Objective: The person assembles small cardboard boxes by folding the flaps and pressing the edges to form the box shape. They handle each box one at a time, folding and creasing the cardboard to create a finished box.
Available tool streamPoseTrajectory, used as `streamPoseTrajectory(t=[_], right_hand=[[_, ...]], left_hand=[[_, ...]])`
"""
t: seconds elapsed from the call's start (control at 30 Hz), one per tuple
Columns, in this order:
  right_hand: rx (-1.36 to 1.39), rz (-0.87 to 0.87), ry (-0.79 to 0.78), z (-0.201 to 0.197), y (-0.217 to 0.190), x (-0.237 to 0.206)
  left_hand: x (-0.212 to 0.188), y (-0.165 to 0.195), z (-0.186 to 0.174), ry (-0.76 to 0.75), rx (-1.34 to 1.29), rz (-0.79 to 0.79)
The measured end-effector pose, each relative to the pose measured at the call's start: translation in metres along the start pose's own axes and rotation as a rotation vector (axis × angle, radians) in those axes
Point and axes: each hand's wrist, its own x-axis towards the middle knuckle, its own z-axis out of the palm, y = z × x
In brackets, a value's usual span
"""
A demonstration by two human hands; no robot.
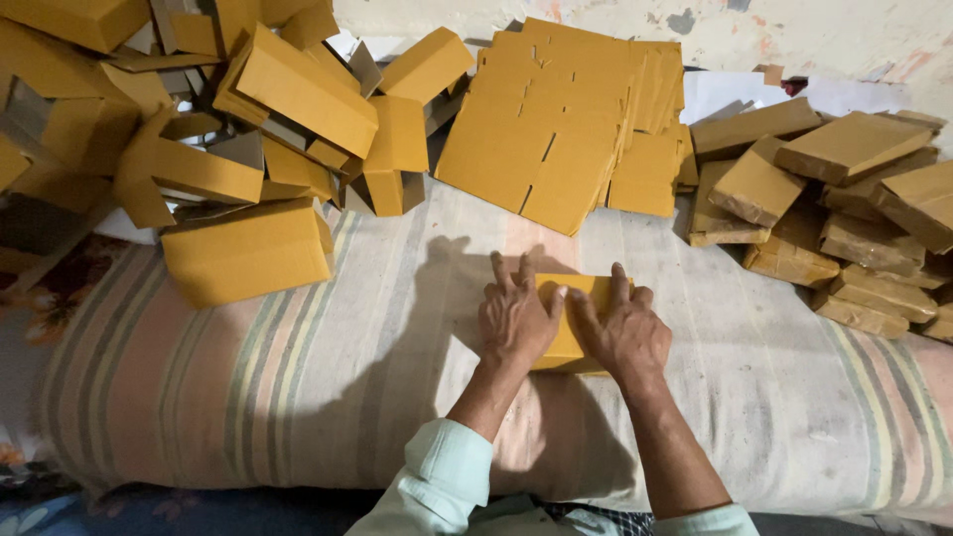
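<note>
Left hand: the left hand lies palm down on the near left part of a small yellow-brown cardboard box, fingers spread and pointing away from the person, pressing flat rather than gripping
Right hand: the right hand lies palm down on the right part of the same box, fingers spread, thumb side just beside the left hand; it presses on the card and closes around nothing
Box under the hands: it rests on the striped bedding at the middle of the view, mostly covered by both hands, with its far edge and a strip between the hands showing
Bed: a padded bed with a cover in pale pink, grey and green stripes, running across the whole width of the view; the hands cast a dark shadow on it to the left of the box
Folded boxes, left: a loose heap of made-up yellow boxes fills the upper left, tumbled at all angles, the nearest one lying well apart from the hands
Flat blanks: a stack of unfolded cardboard sheets with cut slots lies beyond the hands, leaning toward the wall
Packets, right: a pile of brown paper-wrapped packets sits at the upper right, well apart from the hands
Sleeves: pale green sleeves show at the bottom edge
Wall: a worn, pale wall runs behind the piles
</note>
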Motion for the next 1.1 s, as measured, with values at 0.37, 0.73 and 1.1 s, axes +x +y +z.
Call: streamPoseTrajectory(t=[0.37, 0.73, 1.1], right_hand=[[0.003, 0.009, -0.01, 0.004, 0.0, 0.009], [0.035, 0.016, -0.01, -0.003, -0.004, 0.002], [0.026, 0.046, -0.058, -0.007, -0.006, -0.001]], left_hand=[[-0.003, 0.0, -0.001, -0.076, -0.039, -0.12], [-0.009, 0.0, -0.006, 0.019, -0.002, -0.056], [-0.008, -0.003, -0.001, -0.001, -0.008, -0.062]])
